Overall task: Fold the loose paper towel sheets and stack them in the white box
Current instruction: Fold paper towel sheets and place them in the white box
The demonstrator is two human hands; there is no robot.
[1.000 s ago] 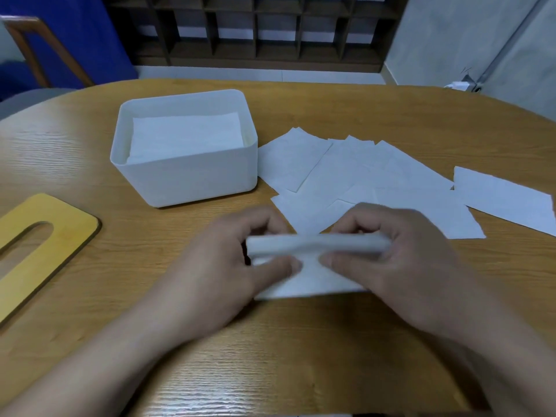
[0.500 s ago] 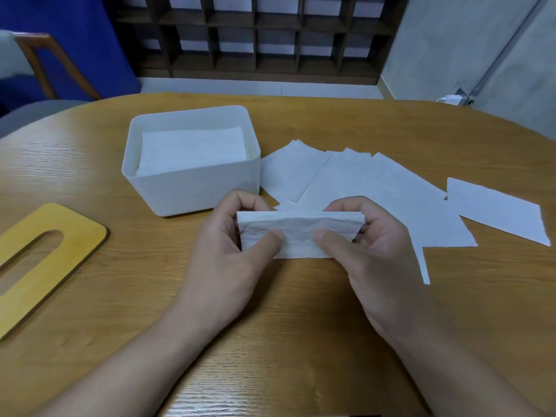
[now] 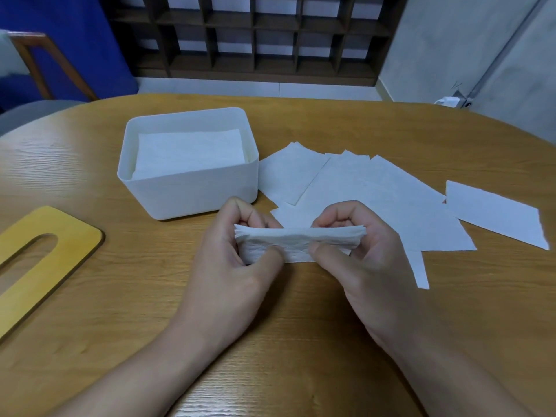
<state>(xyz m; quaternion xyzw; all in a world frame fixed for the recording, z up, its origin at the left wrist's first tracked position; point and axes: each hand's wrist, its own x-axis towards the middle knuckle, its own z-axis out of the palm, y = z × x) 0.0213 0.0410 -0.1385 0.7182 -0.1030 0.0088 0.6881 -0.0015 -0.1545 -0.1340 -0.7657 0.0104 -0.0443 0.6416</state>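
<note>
A folded white paper towel sheet point(image 3: 296, 240) is held just above the table between both hands. My left hand point(image 3: 237, 263) pinches its left end with thumb in front and fingers curled behind. My right hand point(image 3: 361, 251) pinches its right end the same way. The white box point(image 3: 192, 191) stands behind and to the left of my hands, with a stack of folded sheets point(image 3: 189, 152) inside. Several loose flat sheets point(image 3: 361, 188) lie spread on the table behind and right of my hands, one single sheet point(image 3: 493, 215) lying apart at far right.
A yellow wooden lid with an oval slot point(image 3: 39, 260) lies at the left of the round wooden table point(image 3: 270, 341). Beyond the table stand a chair point(image 3: 36, 64) at back left and a dark shelf unit point(image 3: 255, 37).
Both hands lifted the sheet off the table and brought it slightly toward the box, folded into a narrower strip. The camera view tilted up a little.
</note>
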